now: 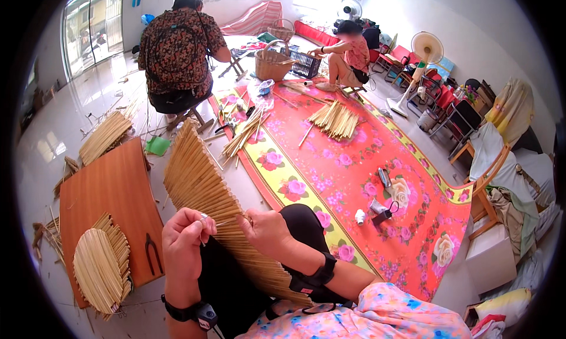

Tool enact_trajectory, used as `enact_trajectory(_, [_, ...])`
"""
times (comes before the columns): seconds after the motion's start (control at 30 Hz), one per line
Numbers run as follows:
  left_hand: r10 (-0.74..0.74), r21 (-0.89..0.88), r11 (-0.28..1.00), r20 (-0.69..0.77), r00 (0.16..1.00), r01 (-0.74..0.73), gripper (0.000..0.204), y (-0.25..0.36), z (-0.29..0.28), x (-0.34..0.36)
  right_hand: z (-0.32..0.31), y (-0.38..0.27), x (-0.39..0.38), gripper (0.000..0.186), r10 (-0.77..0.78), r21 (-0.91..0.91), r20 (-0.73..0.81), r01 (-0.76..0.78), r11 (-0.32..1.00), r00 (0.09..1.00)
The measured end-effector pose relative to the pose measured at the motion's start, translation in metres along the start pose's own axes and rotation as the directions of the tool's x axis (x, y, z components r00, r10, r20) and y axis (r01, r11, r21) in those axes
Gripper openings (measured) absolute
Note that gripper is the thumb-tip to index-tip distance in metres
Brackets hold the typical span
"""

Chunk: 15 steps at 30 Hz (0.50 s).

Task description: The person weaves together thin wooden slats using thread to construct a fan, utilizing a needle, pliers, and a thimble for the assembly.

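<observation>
A long panel of tan reed sticks (191, 174) joined side by side leans across my lap, running from upper left to lower right. My right hand (268, 231) is closed on the panel's edge, thumb near its rim. Just left of it, my left hand (184, 240) is raised with its fingers pinched together on a thin pale strand, which stretches toward the right fingertips. Whether the strand is thread or wire is too fine to make out.
At left, a brown board (109, 191) bears an oval stick mat (100, 271) and dark pliers (154, 253). A red floral mat (383, 244) carries bundled sticks (335, 121) and small tools. Two people sit beyond, near a basket (272, 63) and a standing fan (425, 49). A wooden chair (492, 174) stands right.
</observation>
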State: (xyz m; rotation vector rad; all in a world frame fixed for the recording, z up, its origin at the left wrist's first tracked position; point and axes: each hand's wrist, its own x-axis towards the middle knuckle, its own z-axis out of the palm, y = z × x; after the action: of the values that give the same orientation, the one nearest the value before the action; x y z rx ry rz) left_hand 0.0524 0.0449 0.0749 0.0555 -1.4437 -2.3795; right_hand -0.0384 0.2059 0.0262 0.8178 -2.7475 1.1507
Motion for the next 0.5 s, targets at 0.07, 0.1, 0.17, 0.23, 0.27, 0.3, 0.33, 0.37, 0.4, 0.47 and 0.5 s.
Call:
enact_trajectory(0.07, [-0.024,0.063,0.998,0.005,1.000,0.024,0.008,0.001,-0.002,-0.005,0.003,-0.005,-0.004,0.037,-0.001,-0.041,0.004,0.001,0.999,1.000])
enact_trajectory(0.1, [-0.033,0.068,0.997,0.024,0.999,0.032,0.009,-0.002,-0.004,-0.002,0.000,-0.004,-0.005,0.035,0.004,-0.072,0.006,-0.004,0.997,1.000])
enact_trajectory(0.17, [-0.047,0.075,0.996,0.064,0.997,0.042,0.011,0.001,-0.007,0.003,-0.004,0.007,-0.002,0.036,-0.002,-0.069,0.043,0.005,0.998,0.999])
enact_trajectory(0.23, [-0.127,0.090,0.988,0.048,0.991,0.122,0.010,0.006,-0.013,-0.001,0.002,0.008,-0.005,0.034,-0.006,-0.080,0.018,0.007,0.997,1.000])
enact_trajectory(0.27, [-0.123,0.046,0.992,0.080,0.989,0.119,0.010,0.004,-0.019,-0.002,0.003,0.007,-0.007,0.033,-0.023,-0.052,-0.009,0.023,0.998,1.000])
enact_trajectory(0.3, [-0.136,0.032,0.990,0.063,0.989,0.134,0.011,0.007,-0.023,-0.004,0.004,0.004,-0.008,0.034,-0.055,-0.066,-0.030,0.053,0.996,0.998])
enact_trajectory(0.33, [-0.130,0.002,0.991,0.066,0.989,0.130,0.011,0.008,-0.027,-0.003,0.002,0.001,-0.006,0.037,-0.105,-0.104,-0.044,0.100,0.990,0.994])
enact_trajectory(0.37, [-0.126,-0.026,0.991,0.072,0.989,0.128,0.011,0.008,-0.031,-0.004,0.003,-0.001,-0.009,0.038,-0.092,-0.104,-0.022,0.089,0.991,0.996])
enact_trajectory(0.4, [-0.115,-0.024,0.993,0.070,0.991,0.117,0.011,0.008,-0.030,-0.003,0.003,0.002,-0.008,0.038,-0.092,-0.064,-0.023,0.091,0.994,0.995])
enact_trajectory(0.47, [-0.099,-0.015,0.995,0.069,0.993,0.101,0.011,0.009,-0.028,-0.002,0.004,0.006,-0.007,0.038,-0.067,0.005,-0.021,0.067,0.998,0.998])
enact_trajectory(0.5, [-0.092,0.020,0.996,0.088,0.992,0.091,0.011,0.008,-0.029,-0.002,0.003,0.006,-0.006,0.037,-0.049,0.028,-0.017,0.050,0.998,0.999])
